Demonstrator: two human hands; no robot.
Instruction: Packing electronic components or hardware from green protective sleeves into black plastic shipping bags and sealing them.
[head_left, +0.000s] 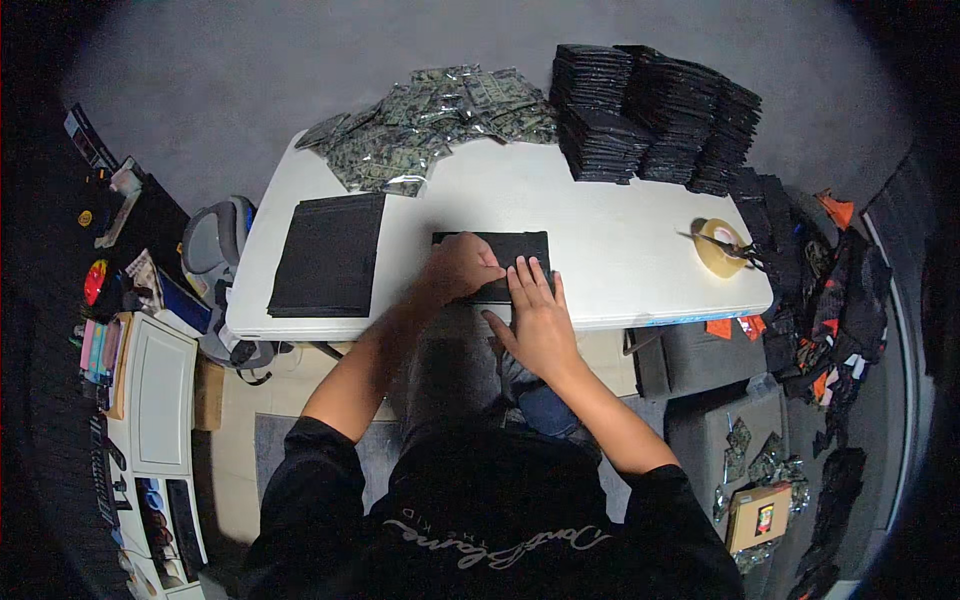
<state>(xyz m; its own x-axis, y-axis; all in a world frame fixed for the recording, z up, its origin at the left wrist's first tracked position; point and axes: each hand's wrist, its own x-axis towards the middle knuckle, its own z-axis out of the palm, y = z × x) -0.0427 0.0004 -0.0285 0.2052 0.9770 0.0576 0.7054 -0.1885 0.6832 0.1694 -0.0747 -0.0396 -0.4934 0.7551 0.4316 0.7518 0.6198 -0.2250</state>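
Note:
A folded piece of black cloth-like material (519, 244) lies flat near the front edge of the white table (600, 255). My right hand (538, 315) rests palm down on its right part, fingers stretched and thumb held apart. On its left part sits my left hand (466, 264), fingers curled with the tips near my right fingers. Whether those tips pinch the material is hidden. A neat stack of flat black sheets or fabric pieces (326, 255) lies to the left of both hands.
Camouflage-patterned items in clear plastic (420, 112) are heaped at the back edge. Tall stacks of black folded packets (667, 112) stand back right. A tape roll (712, 259) with black-handled scissors (742, 253) lies at right. Beyond are a grey chair (214, 240) and a cardboard box (757, 517).

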